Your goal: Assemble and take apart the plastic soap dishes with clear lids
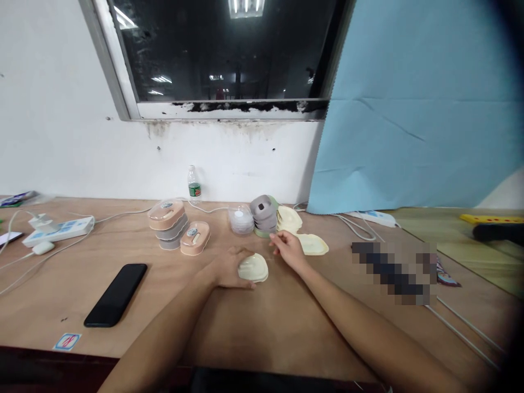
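My left hand (pixel 231 268) is curved round the edge of a cream oval plastic shell (pixel 254 268) that lies on the table, thumb at its near side and fingers at its far side. My right hand (pixel 289 248) is to the right of that shell, fingers curled in; what they hold, if anything, is too small to make out. Its fingertips are close to a stack of grey ring-shaped pieces (pixel 264 214) with green ones at the back and bottom. Beyond my right hand are a leaning group of cream shells (pixel 290 219) and one lying flat (pixel 313 244).
Clear round lids (pixel 240 221) are stacked beside the grey pieces. Packed boxes (pixel 167 224) and a single pink one (pixel 195 238) stand left, near a bottle (pixel 194 185). A black phone (pixel 115 295), power strip (pixel 59 231) and cables lie further left. At right is a pixelated dark object.
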The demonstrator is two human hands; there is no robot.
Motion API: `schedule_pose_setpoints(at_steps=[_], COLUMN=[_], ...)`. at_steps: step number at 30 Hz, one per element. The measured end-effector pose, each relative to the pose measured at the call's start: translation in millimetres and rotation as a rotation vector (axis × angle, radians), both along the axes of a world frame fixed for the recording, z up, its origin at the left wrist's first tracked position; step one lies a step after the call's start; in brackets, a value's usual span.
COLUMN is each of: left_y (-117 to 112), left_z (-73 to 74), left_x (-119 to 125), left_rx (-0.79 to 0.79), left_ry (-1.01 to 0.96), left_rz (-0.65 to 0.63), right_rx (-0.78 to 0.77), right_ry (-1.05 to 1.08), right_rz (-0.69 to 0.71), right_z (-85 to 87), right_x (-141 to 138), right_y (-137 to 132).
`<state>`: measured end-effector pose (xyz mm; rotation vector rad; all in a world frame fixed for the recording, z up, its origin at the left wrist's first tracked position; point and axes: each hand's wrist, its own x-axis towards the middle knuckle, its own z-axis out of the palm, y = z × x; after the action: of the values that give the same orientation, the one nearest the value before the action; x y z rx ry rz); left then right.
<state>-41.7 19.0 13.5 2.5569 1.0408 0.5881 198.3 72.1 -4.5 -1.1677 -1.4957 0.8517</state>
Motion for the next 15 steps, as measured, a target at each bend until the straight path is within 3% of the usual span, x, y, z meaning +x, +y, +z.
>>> schedule_pose_setpoints(at_steps=[4, 8, 12, 15], left_y=[1.0, -0.3, -2.4, -1.2], left_z=[-1.2, 0.3, -1.2, 1.9], left_x=[0.1, 0.0, 2.2, 0.4], left_rx=[-0.021, -0.051, -0.053, 0.114], left_ry=[-0.029, -0.116, -0.171, -0.182], left_rz=[0.043, 0.124, 0.122, 0.162], right_rx=[0.062, 0.243, 0.382, 0.4], right_ry=[-0.209, -0.443, -0.479, -0.412], right_rz=[0.194, 0.375, 0.377, 0.226], right_z=[-13.1, -4.7, 4.8, 7.6], right_x=[11.1, 6.9, 2.1, 15.8], right_y=[-25.7, -42.7, -42.3, -31.2])
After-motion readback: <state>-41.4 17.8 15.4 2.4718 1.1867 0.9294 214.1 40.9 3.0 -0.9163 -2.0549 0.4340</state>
